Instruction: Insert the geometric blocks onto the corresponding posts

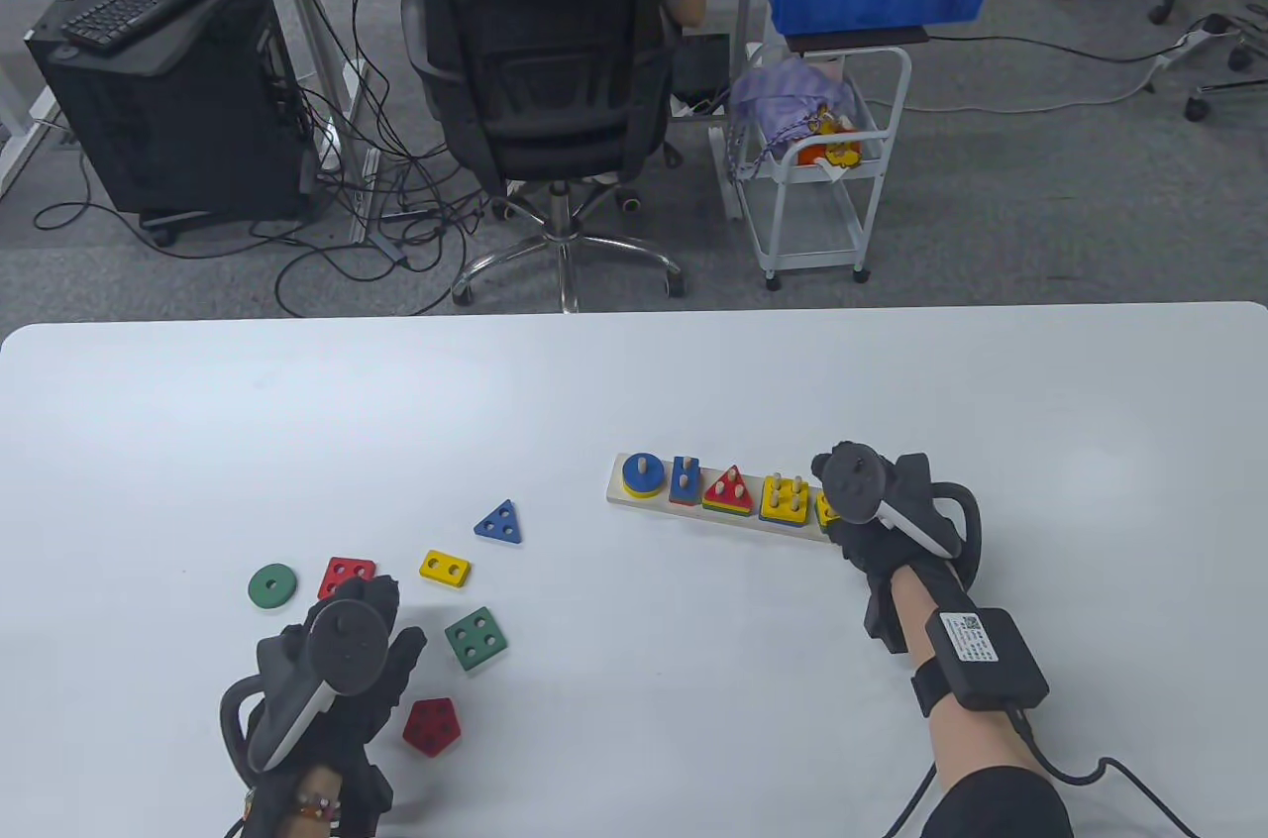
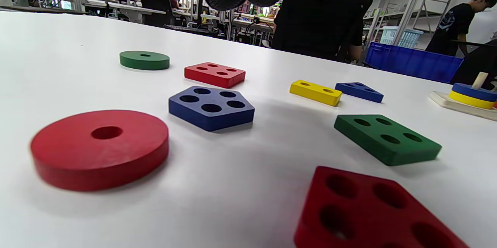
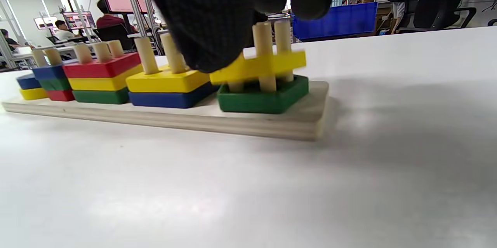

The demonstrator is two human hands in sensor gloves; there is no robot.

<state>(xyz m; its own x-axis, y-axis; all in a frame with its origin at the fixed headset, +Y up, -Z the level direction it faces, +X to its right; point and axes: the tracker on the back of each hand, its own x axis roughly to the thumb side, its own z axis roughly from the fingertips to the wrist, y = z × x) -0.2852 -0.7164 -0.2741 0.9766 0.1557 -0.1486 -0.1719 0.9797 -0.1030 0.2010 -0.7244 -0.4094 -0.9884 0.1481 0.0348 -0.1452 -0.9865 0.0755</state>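
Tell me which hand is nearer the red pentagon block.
Left. The left hand hovers right beside the red pentagon block, just to its left on the near side of the table. The right hand is far across at the peg board, on a yellow block.

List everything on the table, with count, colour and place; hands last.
Peg board: 1, pale wood, right of table centre, five stacks.
Yellow pentagon: 1, partway down the end pegs, above the green pentagon.
Loose discs: 2, green disc far left, red disc near the left hand.
Loose squares: 2, red square, green square.
Loose pentagons: 2, blue pentagon, red pentagon.
Yellow rectangle: 1.
Blue triangle: 1.
Left hand: over the loose pieces.
Right hand: on the yellow pentagon.
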